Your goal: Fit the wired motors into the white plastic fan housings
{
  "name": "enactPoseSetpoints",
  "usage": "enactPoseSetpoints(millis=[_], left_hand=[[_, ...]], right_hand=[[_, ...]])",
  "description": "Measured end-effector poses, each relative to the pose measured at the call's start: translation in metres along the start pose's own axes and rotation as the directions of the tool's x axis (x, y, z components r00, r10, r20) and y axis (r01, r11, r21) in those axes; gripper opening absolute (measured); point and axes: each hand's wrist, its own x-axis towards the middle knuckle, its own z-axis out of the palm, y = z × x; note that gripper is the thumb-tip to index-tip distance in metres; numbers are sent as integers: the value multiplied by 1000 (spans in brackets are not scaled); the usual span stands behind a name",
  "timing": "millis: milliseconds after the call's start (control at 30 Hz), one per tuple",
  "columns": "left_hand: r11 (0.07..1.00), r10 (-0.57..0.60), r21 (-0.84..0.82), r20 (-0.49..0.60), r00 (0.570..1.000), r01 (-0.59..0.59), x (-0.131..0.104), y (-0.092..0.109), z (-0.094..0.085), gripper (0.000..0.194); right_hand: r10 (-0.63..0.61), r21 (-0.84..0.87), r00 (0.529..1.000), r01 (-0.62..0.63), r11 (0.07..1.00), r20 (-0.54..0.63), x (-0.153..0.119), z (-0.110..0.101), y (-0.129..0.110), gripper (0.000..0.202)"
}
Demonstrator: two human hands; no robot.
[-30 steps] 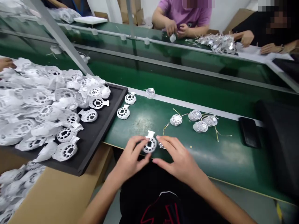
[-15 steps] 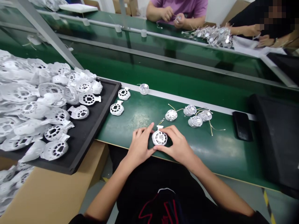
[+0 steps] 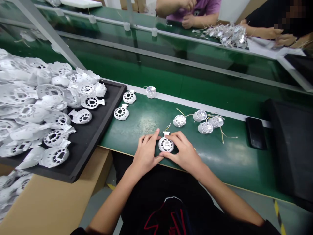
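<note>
Both hands are holding a white cover at the surface's [image 3: 215,166] near edge, in front of the person's body. The left hand [image 3: 145,155] is curving around its left side, thumb low and forefinger pointing away; the right hand [image 3: 184,148] is pinching its right side, forefinger at the top and thumb at the bottom. Each grip is opening only as wide as the white cover [image 3: 166,144], which is lying flat between them, its tab facing away. Thin wires [image 3: 168,127] are sticking out beyond the tab.

Ahead and to the right, four small motors [image 3: 179,120] are sitting in a loose group, with a phone [image 3: 255,133] lying farther right. Two more covers [image 3: 121,112] are resting on the left, beside a black tray [image 3: 84,150] that is carrying a heap of similar covers [image 3: 51,102]. Across the way, two people are working with their hands.
</note>
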Motion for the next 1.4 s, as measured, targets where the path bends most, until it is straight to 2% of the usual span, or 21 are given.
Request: enactPoseSetpoints(millis=[100, 200, 267, 333, 400, 433, 500, 567, 600, 633, 700, 733, 833, 900, 967, 1033, 1133, 1200, 1267, 1333, 1400], left_hand=[[1000, 13, -11, 4, 1000, -13, 0, 0, 2, 112], [999, 21, -42, -2, 1000, -21, 1, 0, 0, 106], [992, 39, -121, 22, 999, -36, 2, 0, -8, 96], [965, 31, -260, 61, 998, -13, 5, 1, -18, 72], [904, -75, -417, 75, 994, 100, 10, 7, -29, 43], [852, -145, -496, 86, 986, 169, 14, 10, -34, 36], [713, -215, -651, 149, 965, 259, 31, 18, -41, 37], [619, -144, -752, 175, 974, 227, 62, 24, -46, 46], [629, -105, -759, 129, 986, 166, 84, 26, -47, 47], [704, -85, -704, 53, 995, 98, 110, 27, -48, 46], [909, -72, -417, -128, 989, 12, 168, 26, -49, 42], [981, -70, -191, -167, 983, 37, 198, 26, -48, 40], [997, -40, 54, -190, 981, 52, 268, 27, -41, 35], [992, 13, 129, -178, 984, 10, 289, 28, -32, 31], [979, 66, 200, -164, 984, -32, 290, 27, -22, 29], [967, 91, 251, -184, 979, -42, 277, 19, -19, 32], [955, 29, 289, -304, 952, 63, 247, -7, -30, 47], [946, -45, 283, -371, 928, 159, 226, -29, -41, 49], [943, -87, 265, -382, 920, 199, 206, -47, -47, 42], [952, -89, 244, -366, 926, 188, 183, -56, -44, 36], [961, -79, 221, -353, 932, 165, 155, -55, -36, 34]], right_hand=[[8, -19, 1000, -7, 1000, 24, 3, -1, 3, 54], [-15, -123, 999, 21, 992, 51, 6, -4, 3, 51], [-37, -183, 996, 52, 982, 83, 8, -6, 2, 49], [-65, -199, 992, 86, 976, 113, 9, -7, 0, 47], [-110, -184, 989, 127, 975, 99, 11, -11, -2, 46], [-144, -174, 987, 154, 973, 66, 13, -15, -3, 46], [-231, -162, 972, 221, 962, -41, 21, -24, -2, 48], [-306, -180, 936, 276, 944, -172, 32, -36, 0, 50], [-322, -206, 918, 277, 939, -233, 38, -42, 1, 54], [-321, -243, 903, 257, 936, -284, 44, -46, 4, 58], [-291, -344, 899, 173, 923, -328, 53, -48, 10, 67], [-272, -401, 908, 131, 907, -318, 55, -46, 14, 69], [-249, -532, 940, 91, 842, -233, 56, -34, 32, 57], [-254, -563, 941, 87, 822, -225, 55, -30, 46, 51], [-255, -563, 932, 69, 823, -258, 55, -32, 58, 52], [-246, -544, 920, 43, 838, -306, 55, -39, 62, 52], [-252, -444, 908, 84, 892, -335, 56, -46, 54, 47], [-267, -330, 914, 160, 930, -307, 54, -42, 43, 41], [-263, -212, 931, 212, 954, -254, 52, -34, 35, 34], [-232, -108, 951, 214, 971, -204, 49, -24, 30, 31], [-197, -21, 965, 196, 980, -174, 47, -18, 31, 31]])
